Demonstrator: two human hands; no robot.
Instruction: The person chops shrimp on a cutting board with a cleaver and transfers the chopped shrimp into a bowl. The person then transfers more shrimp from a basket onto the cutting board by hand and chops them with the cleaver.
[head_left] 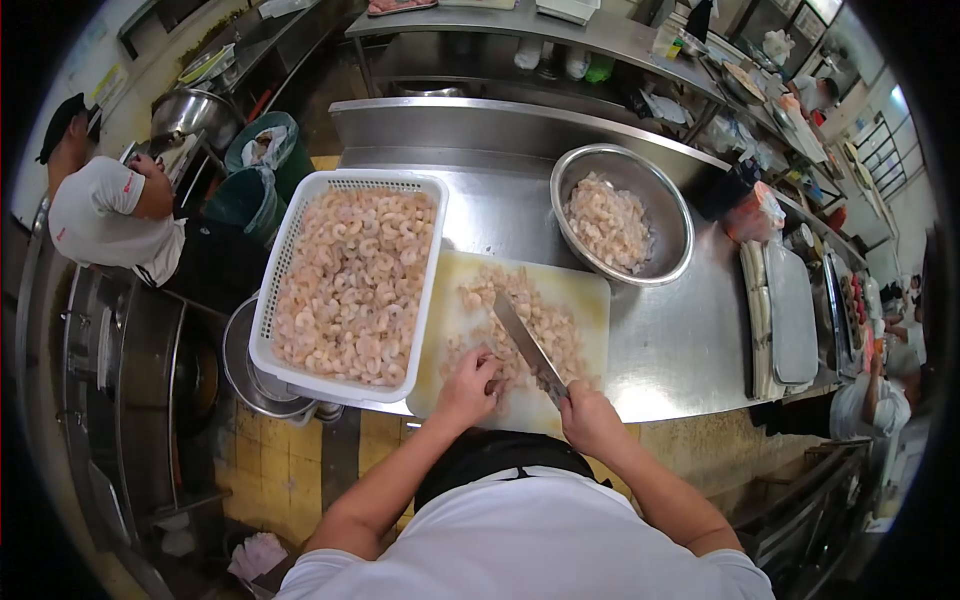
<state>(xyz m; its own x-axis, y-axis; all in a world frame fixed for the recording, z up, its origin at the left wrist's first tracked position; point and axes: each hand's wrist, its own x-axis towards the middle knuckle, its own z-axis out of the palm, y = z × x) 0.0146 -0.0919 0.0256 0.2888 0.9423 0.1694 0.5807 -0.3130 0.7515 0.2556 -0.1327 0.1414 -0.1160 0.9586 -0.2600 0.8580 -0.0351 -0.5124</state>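
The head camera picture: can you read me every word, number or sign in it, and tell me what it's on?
No text can be read.
Red marks on the white shirt at left: too small to read.
Yellowish sheet at upper left: too blurred to tell whether it has writing.
Knife, white basket, steel bowl: no lettering that I can see.

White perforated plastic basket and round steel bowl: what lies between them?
The head view shows bare, shiny steel tabletop there, bordered below by the pale rectangular cutting board.
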